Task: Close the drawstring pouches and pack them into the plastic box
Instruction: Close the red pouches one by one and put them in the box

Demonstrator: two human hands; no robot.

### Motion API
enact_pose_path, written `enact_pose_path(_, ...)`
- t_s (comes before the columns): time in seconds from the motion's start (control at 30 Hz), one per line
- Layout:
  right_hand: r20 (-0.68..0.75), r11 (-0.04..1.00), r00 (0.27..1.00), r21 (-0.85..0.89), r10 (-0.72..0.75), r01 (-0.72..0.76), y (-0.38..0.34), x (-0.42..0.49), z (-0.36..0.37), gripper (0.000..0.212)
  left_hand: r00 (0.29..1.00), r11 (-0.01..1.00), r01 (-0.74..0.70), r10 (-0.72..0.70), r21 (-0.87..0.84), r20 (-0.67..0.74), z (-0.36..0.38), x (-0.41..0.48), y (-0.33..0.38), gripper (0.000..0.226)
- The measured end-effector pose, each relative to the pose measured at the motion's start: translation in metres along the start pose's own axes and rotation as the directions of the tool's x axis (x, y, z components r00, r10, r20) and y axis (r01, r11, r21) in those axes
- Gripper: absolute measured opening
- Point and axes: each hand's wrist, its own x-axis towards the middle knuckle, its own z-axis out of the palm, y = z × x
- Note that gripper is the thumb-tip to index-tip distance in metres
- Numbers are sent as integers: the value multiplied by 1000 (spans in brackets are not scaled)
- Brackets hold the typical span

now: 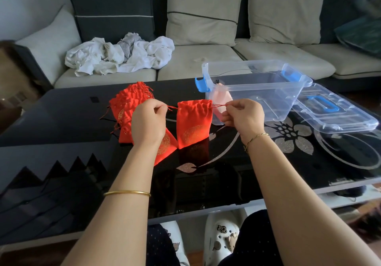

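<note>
A red drawstring pouch (193, 122) stands between the hands, its bottom edge on the glossy black surface (61, 117). At its 9 o'clock the left hand (148, 119) pinches one cord; at 3 o'clock the right hand (243, 117) pinches the other (both taut). The clear plastic box (257, 88) sits at 1 o'clock.

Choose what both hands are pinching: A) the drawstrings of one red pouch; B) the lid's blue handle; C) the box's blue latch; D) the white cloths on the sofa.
A: the left hand and right hand each pinch a drawstring running out from either side of the red pouch between them.
</note>
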Motion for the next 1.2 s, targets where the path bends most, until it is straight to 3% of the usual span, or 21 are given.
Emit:
enact_pose_path(0.17,-10,995,999,-97,-38,37,-1,-2,2,14,969,951,244,-229,-189,98,1,2,5,25)
enact_pose_path(0.23,17,1000,1000,-26,3,-2,-2,-4,3,22,928,889,373,-350,-267,129,1,2,8,28)
enact_pose_path(0.3,67,983,990,129,125,-133,-1,-2,3,26,856,766,511,-493,-389,154,1,2,12,31)
enact_pose_path(0.33,111,933,968,261,225,-247,0,1,2,27,797,660,584,-576,-473,180,-1,4,12,31)
enact_pose_path(0.4,220,694,882,550,416,-465,3,8,-3,30,657,384,669,-706,-636,265,-6,8,11,29)
enact_pose_path(0.47,295,447,807,711,511,-543,9,13,-5,30,567,193,675,-754,-712,333,-8,10,8,27)
enact_pose_path(0.5,311,376,789,748,531,-547,11,13,-4,30,552,138,664,-754,-735,357,-7,9,10,28)
enact_pose_path(0.57,299,353,791,772,533,-529,13,11,0,28,590,80,598,-717,-798,371,-5,7,15,29)
enact_pose_path(0.7,239,497,847,721,475,-483,0,4,3,26,815,50,460,-420,-886,399,-7,6,28,36)
enact_pose_path(0.8,200,630,913,671,355,-391,-15,-2,2,29,870,139,460,-268,-877,414,-8,6,39,35)
enact_pose_path(0.93,173,798,980,575,98,-182,-37,-14,6,30,875,530,472,-182,-705,449,-4,-3,51,23)
enact_pose_path(1.03,164,917,983,398,-85,13,-45,-20,12,28,877,762,356,-72,-541,475,-1,-7,50,8)
enact_pose_path(1.13,216,940,959,326,-183,106,-47,-23,17,28,864,879,230,14,-418,504,0,-10,49,3)
enact_pose_path(1.2,252,935,945,334,-206,115,-47,-23,19,29,864,903,181,43,-390,501,0,-11,49,16)
